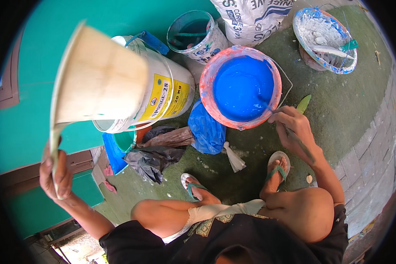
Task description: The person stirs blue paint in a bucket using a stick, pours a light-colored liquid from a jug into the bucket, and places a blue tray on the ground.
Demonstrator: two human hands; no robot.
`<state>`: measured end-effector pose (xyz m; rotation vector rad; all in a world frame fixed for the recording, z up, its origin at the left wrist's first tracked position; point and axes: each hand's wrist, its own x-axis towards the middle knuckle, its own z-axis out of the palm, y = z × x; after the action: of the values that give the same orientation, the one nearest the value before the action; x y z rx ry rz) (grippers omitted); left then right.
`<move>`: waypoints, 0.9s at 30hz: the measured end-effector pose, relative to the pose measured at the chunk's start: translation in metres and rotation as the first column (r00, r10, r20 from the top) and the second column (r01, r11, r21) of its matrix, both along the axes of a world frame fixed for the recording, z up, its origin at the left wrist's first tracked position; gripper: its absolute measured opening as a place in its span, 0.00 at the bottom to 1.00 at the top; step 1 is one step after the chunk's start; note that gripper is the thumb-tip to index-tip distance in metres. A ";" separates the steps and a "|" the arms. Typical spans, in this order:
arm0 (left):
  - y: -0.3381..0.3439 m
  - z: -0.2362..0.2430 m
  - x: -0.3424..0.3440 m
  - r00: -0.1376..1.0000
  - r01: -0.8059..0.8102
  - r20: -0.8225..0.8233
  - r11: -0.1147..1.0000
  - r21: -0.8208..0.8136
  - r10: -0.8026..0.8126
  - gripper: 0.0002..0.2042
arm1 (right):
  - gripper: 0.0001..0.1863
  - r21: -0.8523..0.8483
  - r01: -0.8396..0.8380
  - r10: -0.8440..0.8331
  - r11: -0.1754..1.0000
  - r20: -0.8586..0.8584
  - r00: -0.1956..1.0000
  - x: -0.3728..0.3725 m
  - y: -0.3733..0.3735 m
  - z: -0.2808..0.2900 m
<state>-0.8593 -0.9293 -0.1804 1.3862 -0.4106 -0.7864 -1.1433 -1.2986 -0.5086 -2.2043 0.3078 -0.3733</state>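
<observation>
My left hand (57, 174) is closed round the handle of a cream plastic dipper (101, 75), raised at the left and tilted. What the dipper contains, if anything, is hidden. On the right, my right hand (295, 127) grips a thin, paint-stained stick (302, 146). Its far end reaches over the rim into blue paint (240, 83), which fills a reddish, paint-smeared bucket (206, 88) in front of me. Behind the dipper, partly covered by it, stands a large white pail (180, 83) with a yellow label.
Beyond are a paint-splashed bucket of dark liquid (215, 42), a white sack (255, 22) and a bucket of whitish paste (297, 35). A blue plastic bag (207, 130), black plastic (152, 163) and a brush-like piece (234, 159) lie near my feet. A green wall (39, 119) rises left.
</observation>
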 end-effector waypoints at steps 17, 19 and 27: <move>0.019 -0.064 0.081 0.836 -0.337 0.514 0.561 0.756 -0.191 0.22 | 0.09 0.322 0.040 -0.086 0.946 0.130 0.988 0.015 0.015 -0.013; 0.012 -0.080 0.096 0.808 -0.309 0.525 0.568 0.763 -0.266 0.17 | 0.09 0.396 0.048 -0.165 0.917 0.268 0.949 0.028 0.012 -0.019; 0.007 -0.083 0.107 0.780 -0.309 0.536 0.544 0.780 -0.324 0.16 | 0.10 0.078 0.108 -0.116 0.991 0.111 0.987 0.014 0.021 -0.007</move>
<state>-0.7527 -0.9222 -0.2638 2.6396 -0.5891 -0.4777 -1.1293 -1.2779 -0.5156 -2.0908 0.3775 -0.5412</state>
